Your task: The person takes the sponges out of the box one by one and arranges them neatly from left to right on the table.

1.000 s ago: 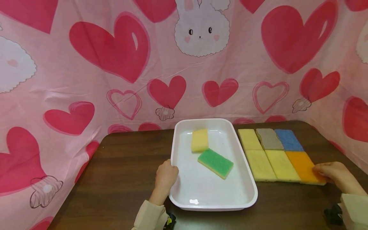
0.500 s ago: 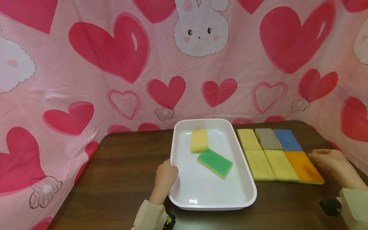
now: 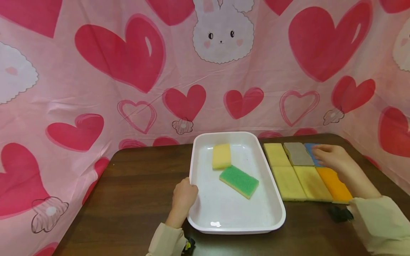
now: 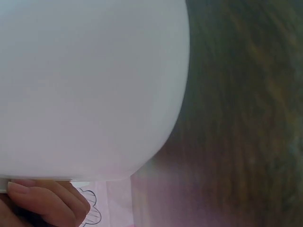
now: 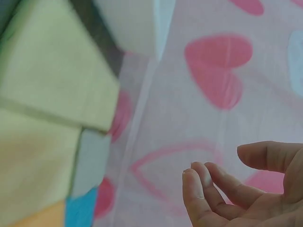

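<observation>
My left hand [image 3: 185,195] grips the left rim of a white tray [image 3: 235,218], its curled fingers [image 4: 45,201] at the edge in the left wrist view. Inside the tray lie a yellow sponge [image 3: 221,155] and, at an angle in front of it, a green-topped sponge [image 3: 239,181]. My right hand [image 3: 334,158] hovers over the blue sponge [image 3: 309,147], partly covering it in the head view. In the right wrist view its thumb [image 5: 265,155] stands apart from the loosely bent fingers, with nothing between them. Beside the blue one lies a grey sponge [image 3: 299,154].
Right of the tray, the sponges form two rows. The front row holds two yellow sponges, one at left [image 3: 289,183] and one in the middle [image 3: 312,183], then an orange sponge [image 3: 334,185]. Another yellow sponge [image 3: 276,154] lies behind. A heart-print cloth [image 3: 144,71] encloses the dark wooden table [image 3: 137,199].
My right hand has left the orange sponge's right edge, moving back and then left over the blue sponge. The left hand keeps its grip on the tray.
</observation>
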